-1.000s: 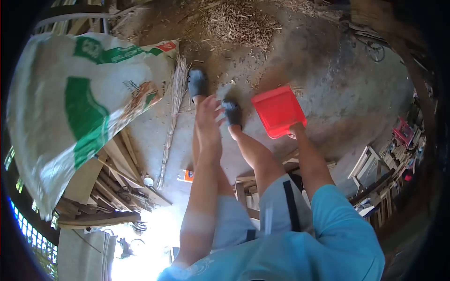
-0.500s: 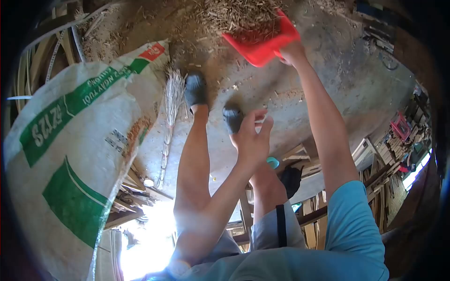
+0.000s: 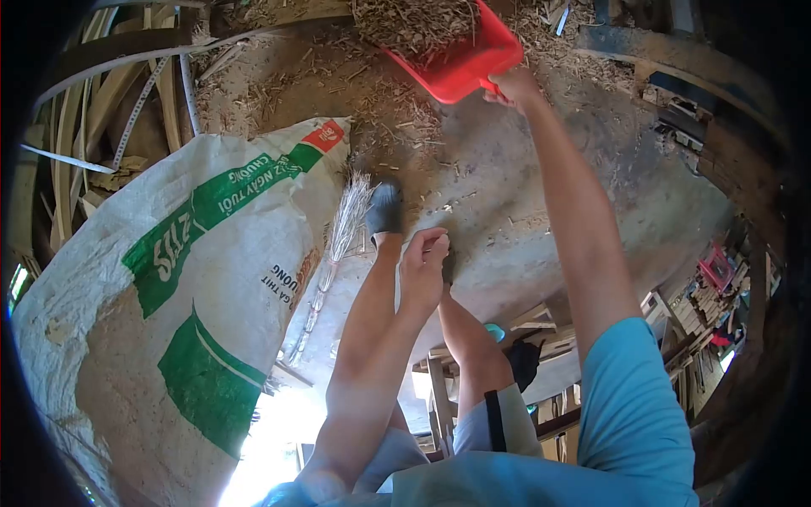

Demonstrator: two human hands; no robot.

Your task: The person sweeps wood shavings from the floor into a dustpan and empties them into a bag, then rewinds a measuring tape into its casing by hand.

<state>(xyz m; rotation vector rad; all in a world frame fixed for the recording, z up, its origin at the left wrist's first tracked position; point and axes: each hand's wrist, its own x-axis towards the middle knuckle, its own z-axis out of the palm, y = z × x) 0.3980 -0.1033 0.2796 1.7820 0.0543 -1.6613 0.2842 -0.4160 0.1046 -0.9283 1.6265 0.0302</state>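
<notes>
My right hand (image 3: 513,88) grips the handle of a red dustpan (image 3: 465,72) at the top of the view. Its open side is against a heap of wood shavings (image 3: 414,29), and some shavings lie in it. My left hand (image 3: 424,264) hangs above my feet with its fingers curled; whether anything small is in it cannot be made out. Left of my legs stands a large white and green sack (image 3: 245,313). Beside the sack, a straw broom (image 3: 347,221) lies on the floor, touched by neither hand.
Wood strips (image 3: 135,110) are stacked at the upper left. A curved wooden piece (image 3: 676,63) is at the upper right. Near my legs are more planks (image 3: 439,397) and a dark bag (image 3: 525,363). A pink stool (image 3: 716,269) stands far right.
The red dustpan has moved up from beside my feet into the heap, and shavings now lie in it. My left hand has moved and its fingers have curled in. The sack appears shifted in view.
</notes>
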